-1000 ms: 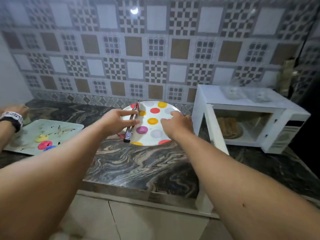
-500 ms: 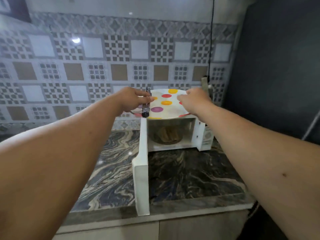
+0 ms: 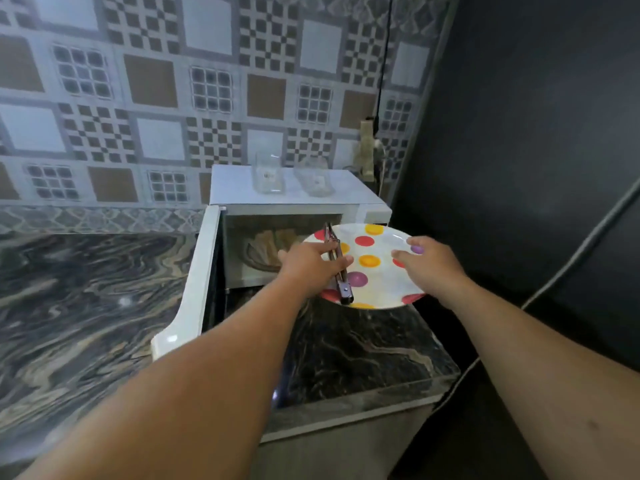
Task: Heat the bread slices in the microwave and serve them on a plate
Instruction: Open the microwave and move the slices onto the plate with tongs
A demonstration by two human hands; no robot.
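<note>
A white plate (image 3: 381,282) with coloured dots is held just above the counter, in front of the open white microwave (image 3: 294,199). My left hand (image 3: 308,265) grips the plate's left rim and pins metal tongs (image 3: 337,268) against it. My right hand (image 3: 429,265) holds the right rim, fingers curled over the edge. Brown bread slices (image 3: 266,247) lie inside the microwave cavity, partly hidden by my left hand.
The microwave door (image 3: 187,296) swings out to the left over the dark marble counter (image 3: 86,306). Two clear glass containers (image 3: 268,174) stand on the microwave top. A power cord (image 3: 382,64) runs up the tiled wall; a dark wall (image 3: 536,133) closes the right side.
Both hands have carried the plate and tongs rightward from the counter's middle to the microwave, then lowered it in front of the open cavity.
</note>
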